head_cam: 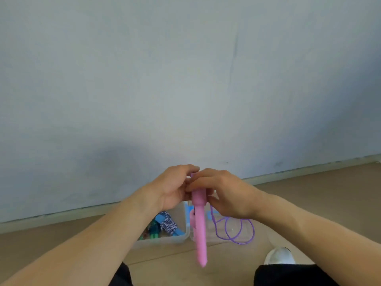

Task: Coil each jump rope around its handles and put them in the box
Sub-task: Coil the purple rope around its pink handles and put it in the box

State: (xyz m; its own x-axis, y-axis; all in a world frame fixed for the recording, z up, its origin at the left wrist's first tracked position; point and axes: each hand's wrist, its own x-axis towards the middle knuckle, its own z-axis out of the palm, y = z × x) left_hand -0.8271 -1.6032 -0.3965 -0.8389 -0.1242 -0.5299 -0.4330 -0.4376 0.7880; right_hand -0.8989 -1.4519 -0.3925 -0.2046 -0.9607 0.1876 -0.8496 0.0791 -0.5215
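Both hands meet at the top end of a pink jump rope handle (200, 228), which hangs down toward me. My left hand (175, 188) grips the top of the handle from the left. My right hand (224, 193) pinches it from the right, fingers curled over the end. A second pink handle (192, 220) shows just behind the first. The thin purple rope (235, 230) hangs below my right hand in loose loops. Under my hands stands the clear plastic box (181, 234), holding coiled ropes: a blue-and-white braided one (168, 223) and a green one (152, 234).
The box sits on a tan floor by a pale blue-grey wall with a baseboard (61, 216). A clear lid with blue clips (212, 215) lies right of the box. My white shoe (279, 255) and dark trouser legs are at the bottom.
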